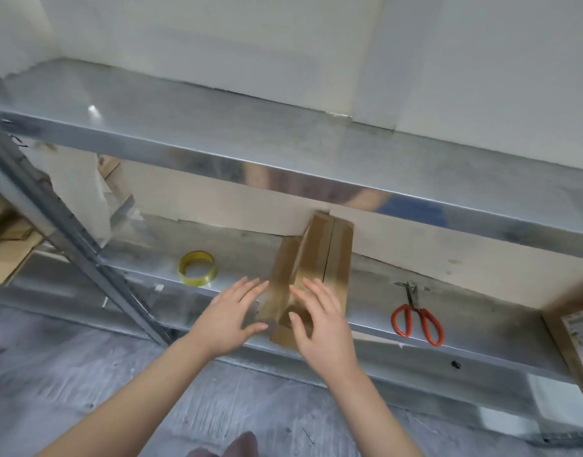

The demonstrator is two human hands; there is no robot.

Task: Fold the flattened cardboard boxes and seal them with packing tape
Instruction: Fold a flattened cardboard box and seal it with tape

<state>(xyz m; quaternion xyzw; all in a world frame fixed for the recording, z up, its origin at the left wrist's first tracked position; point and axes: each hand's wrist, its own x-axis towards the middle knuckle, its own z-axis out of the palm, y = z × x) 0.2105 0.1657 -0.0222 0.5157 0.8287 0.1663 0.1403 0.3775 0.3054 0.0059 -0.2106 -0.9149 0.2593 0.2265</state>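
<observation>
A narrow brown cardboard box (326,252) lies on the lower metal shelf (481,311), its top flaps meeting along a dark seam. My left hand (230,311) is spread with straight fingers against the box's left side. My right hand (320,318) lies flat on the near end of the box top. A yellowish roll of packing tape (197,268) sits on the shelf to the left of the box, just beyond my left hand. Red-handled scissors (417,316) lie on the shelf to the right.
An upper metal shelf (283,150) overhangs the work spot. Another cardboard box with a label (577,334) stands at the far right. Flat cardboard (9,245) is stacked at the far left behind a slanted metal upright (79,239). Grey floor lies below.
</observation>
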